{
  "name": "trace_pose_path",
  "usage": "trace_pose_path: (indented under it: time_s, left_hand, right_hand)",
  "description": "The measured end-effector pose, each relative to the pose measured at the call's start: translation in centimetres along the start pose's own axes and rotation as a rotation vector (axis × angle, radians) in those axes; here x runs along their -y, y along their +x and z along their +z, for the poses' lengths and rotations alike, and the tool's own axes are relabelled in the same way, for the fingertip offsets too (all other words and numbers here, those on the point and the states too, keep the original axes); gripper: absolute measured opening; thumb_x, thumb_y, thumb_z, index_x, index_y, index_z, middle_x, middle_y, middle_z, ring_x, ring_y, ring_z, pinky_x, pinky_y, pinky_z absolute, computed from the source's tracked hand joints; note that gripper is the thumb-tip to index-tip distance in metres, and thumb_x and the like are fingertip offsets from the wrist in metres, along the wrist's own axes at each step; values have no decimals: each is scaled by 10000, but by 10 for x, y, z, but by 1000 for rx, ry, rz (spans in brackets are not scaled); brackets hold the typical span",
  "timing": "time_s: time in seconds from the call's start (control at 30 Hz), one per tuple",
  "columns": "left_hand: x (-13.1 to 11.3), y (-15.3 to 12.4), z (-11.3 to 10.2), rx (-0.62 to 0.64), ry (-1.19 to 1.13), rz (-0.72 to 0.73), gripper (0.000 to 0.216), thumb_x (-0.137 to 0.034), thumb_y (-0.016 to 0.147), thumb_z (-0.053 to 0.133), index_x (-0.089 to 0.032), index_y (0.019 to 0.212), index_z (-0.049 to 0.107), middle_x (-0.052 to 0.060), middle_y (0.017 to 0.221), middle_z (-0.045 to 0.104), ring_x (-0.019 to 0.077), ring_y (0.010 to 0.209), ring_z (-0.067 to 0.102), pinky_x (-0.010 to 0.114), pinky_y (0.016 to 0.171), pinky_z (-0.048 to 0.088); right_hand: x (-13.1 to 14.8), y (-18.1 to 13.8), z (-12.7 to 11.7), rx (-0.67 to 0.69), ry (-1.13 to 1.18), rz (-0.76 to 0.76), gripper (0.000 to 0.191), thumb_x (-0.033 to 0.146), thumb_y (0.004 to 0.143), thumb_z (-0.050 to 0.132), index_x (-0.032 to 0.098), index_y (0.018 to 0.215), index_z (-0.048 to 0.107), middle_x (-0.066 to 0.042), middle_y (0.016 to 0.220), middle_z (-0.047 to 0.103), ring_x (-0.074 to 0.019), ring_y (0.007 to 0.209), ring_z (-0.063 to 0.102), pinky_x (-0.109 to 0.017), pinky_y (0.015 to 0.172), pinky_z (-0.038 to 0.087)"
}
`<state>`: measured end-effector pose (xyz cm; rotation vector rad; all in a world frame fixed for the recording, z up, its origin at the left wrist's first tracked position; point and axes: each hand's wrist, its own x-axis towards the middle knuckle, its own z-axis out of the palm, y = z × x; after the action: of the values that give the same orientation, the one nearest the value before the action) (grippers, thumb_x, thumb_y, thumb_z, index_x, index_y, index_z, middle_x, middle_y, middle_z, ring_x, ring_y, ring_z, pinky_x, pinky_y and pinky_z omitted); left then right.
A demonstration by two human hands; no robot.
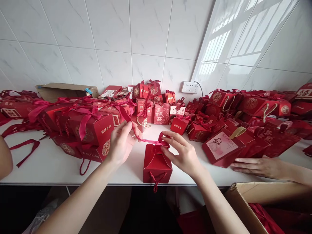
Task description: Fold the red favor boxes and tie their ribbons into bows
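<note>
A small red gift box (158, 169) with a twisted red cord on its front stands upright near the table's front edge. Above its top runs a red ribbon (149, 141). My left hand (123, 138) is closed on one end of that ribbon, up and to the left of the box. At the box top, my right hand (180, 149) pinches the ribbon's loop between thumb and fingers. What lies under the right fingertips is partly hidden.
Stacked red gift boxes (85, 130) crowd the left, more red boxes (253, 107) the right. Another person's hand (260, 167) rests by a box with a couple picture (223, 146). An open cardboard carton (263, 191) stands front right. A power strip (189, 87) sits by the wall.
</note>
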<state>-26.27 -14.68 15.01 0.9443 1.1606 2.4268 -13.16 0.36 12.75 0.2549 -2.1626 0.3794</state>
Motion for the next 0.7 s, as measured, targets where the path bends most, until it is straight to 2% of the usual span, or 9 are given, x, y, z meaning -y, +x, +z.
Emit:
trace_pose_path:
  time_s: [0.17,0.3,0.37,0.47,0.53,0.6,0.7]
  left_hand:
    - [1,-1,-5,-45,11,-14,199,-337,741,665,-166,677,587,-26,567,522,103,549,540,212,482,436]
    - [0,-3,-8,-71,28,-37,189,-321,714,691,-163,671,596,-19,559,525,112,556,540,217,479,441]
    - [0,-3,-12,-72,27,-57,185,-309,703,701,-161,662,598,-14,564,527,112,565,535,217,488,449]
    - [3,-5,-18,-88,41,-98,199,-312,684,718,-161,646,595,-13,575,523,106,578,519,208,501,460]
    - [5,-7,-21,-124,70,-141,218,-330,658,740,-169,638,594,-18,569,516,110,582,510,205,497,467]
    - [8,-9,-24,-168,104,-202,240,-347,621,769,-181,626,597,-22,564,514,122,597,510,207,491,474]
    - [11,-11,-25,-206,132,-284,258,-359,579,797,-195,601,599,-22,575,524,138,631,508,214,495,487]
  right_hand:
    - [-3,-5,-12,39,-153,-8,267,105,873,450,146,1113,560,-151,1174,571,-211,1044,585,-335,846,520]
    - [-3,-4,-16,55,-376,11,138,130,874,479,159,901,611,-115,976,627,-207,852,579,-366,756,480]
    - [0,-3,-19,43,-417,72,127,170,861,501,167,771,591,-123,984,622,-219,847,553,-389,760,447]
    - [5,-2,-25,62,-215,210,203,228,846,516,183,648,512,-94,940,630,-201,848,546,-370,782,422]
    - [6,-3,-31,113,-7,344,237,270,845,518,192,625,475,-28,761,621,-152,732,548,-320,752,420]
    - [5,-5,-37,146,113,483,265,315,838,530,196,615,450,28,611,550,-116,609,509,-275,695,414]
    - [3,-8,-44,123,158,549,275,343,803,578,197,622,432,20,675,526,-122,671,512,-257,697,412]
